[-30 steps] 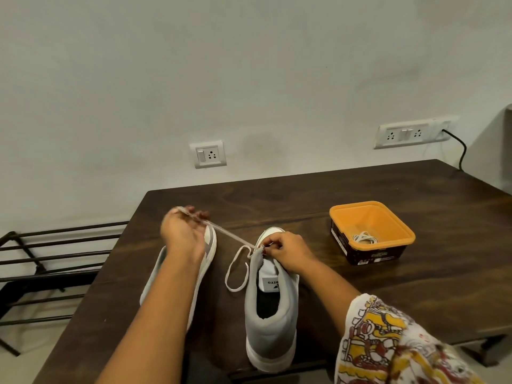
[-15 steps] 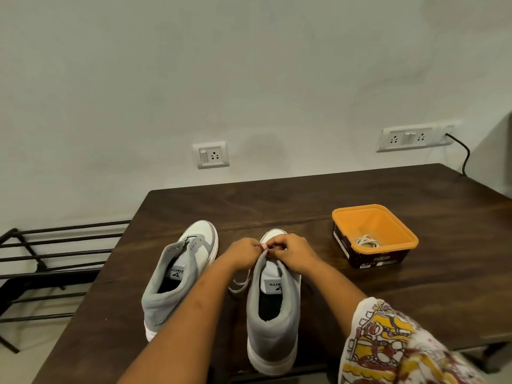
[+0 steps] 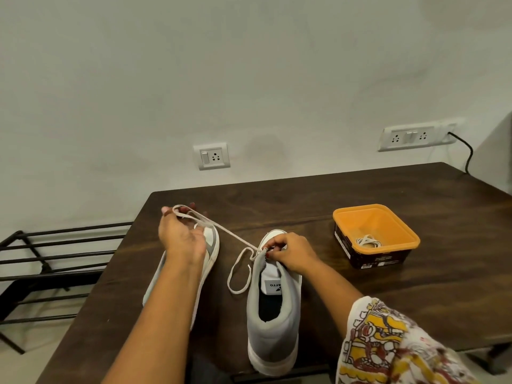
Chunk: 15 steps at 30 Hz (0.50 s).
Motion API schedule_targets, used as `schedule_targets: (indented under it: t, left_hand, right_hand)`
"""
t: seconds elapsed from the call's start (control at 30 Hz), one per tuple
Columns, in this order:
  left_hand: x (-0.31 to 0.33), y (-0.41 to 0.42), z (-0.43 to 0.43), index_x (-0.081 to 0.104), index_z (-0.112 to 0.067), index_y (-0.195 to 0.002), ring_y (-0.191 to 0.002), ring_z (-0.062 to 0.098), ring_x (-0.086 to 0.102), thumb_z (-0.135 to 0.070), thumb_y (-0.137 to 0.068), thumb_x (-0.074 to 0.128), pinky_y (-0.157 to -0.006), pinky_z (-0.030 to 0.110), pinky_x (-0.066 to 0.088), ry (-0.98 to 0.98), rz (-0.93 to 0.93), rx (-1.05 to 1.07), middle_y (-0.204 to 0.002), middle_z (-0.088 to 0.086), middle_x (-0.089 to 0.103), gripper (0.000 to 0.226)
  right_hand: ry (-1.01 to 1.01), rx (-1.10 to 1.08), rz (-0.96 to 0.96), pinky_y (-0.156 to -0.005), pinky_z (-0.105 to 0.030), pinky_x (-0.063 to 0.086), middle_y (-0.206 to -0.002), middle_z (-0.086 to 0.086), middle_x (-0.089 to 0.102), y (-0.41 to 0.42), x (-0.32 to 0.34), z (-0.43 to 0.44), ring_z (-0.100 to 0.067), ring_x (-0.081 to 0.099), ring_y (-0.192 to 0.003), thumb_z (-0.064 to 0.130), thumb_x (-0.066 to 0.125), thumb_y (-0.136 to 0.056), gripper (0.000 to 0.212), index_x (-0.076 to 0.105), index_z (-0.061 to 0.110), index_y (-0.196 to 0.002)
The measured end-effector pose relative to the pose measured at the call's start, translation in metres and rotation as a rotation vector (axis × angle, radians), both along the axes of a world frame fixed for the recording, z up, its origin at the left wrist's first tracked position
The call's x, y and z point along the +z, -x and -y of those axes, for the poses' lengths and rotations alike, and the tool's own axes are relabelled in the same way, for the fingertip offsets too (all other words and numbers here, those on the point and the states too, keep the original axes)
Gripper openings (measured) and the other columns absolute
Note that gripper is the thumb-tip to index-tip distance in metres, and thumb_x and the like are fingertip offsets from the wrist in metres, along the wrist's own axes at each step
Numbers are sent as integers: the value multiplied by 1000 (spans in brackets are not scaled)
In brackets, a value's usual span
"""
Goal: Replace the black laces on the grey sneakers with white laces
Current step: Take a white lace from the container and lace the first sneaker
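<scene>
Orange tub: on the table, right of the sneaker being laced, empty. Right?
Not empty. The head view shows a coiled white lace lying in the orange tub. It does stand on the table, right of the sneaker being laced.

One grey sneaker (image 3: 273, 325) with a white sole and a white labelled tongue stands upright on the dark table (image 3: 360, 300), heel toward the camera, and the second sneaker (image 3: 212, 245), grey and white, lies just to its left, largely hidden behind a forearm. A white lace (image 3: 221, 231) runs taut from the first shoe's front eyelets, where the right hand (image 3: 291, 253) pinches it, up to the raised left hand (image 3: 181, 236), its free end looping slack on the table between the shoes. A second white lace (image 3: 368, 241) lies coiled inside the orange tub (image 3: 393, 246), well to the right
</scene>
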<state>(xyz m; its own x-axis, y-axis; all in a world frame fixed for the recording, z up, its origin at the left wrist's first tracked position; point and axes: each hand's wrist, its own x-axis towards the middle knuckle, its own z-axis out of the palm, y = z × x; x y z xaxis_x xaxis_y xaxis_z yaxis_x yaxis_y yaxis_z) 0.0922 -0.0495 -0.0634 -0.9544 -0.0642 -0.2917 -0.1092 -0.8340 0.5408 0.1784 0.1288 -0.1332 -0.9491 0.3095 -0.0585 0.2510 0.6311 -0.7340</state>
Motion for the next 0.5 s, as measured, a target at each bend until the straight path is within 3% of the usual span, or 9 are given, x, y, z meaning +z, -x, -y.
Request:
schedule_targets:
  t: [0.1,0.23,0.3,0.37,0.5]
  left_hand:
    - [5,5,14,47,-14,-78,-65,15,56,-35,-102,34,-62,29,51,-127,-30,34,-75,4,55,34]
    - [8,3,30,39,-18,-65,-40,7,37,-35,-102,32,-43,18,28,-45,-42,89,-48,-6,41,41]
    - [12,-2,33,40,-18,-69,-36,5,35,-34,-102,35,-37,16,24,31,-10,120,-46,-8,41,37]
    - [13,-8,31,45,-19,-74,-39,6,35,-37,-100,37,-38,19,25,279,30,74,-55,-6,40,32]
    - [-6,-14,18,48,-17,-71,-49,15,32,-25,-99,40,-43,19,24,1208,-118,-431,-62,3,41,31]
  right_hand:
    - [4,-2,2,-83,-25,51,-81,12,62,0,0,0,-9,60,-89,16,64,-87,16,74,28,-92]
    - [-38,-6,-8,-76,-21,48,-77,18,59,3,-1,1,-7,59,-85,14,60,-88,24,69,35,-81]
    - [-58,-15,-4,-74,-20,47,-74,20,57,4,-1,1,-6,58,-83,13,59,-88,28,67,38,-78]
    - [-58,-17,-5,-74,-20,48,-73,20,58,3,0,1,-6,59,-82,13,59,-88,28,66,38,-76]
    - [-29,-18,4,-75,-21,49,-80,14,62,3,-1,1,-8,60,-85,13,59,-88,25,71,34,-82]
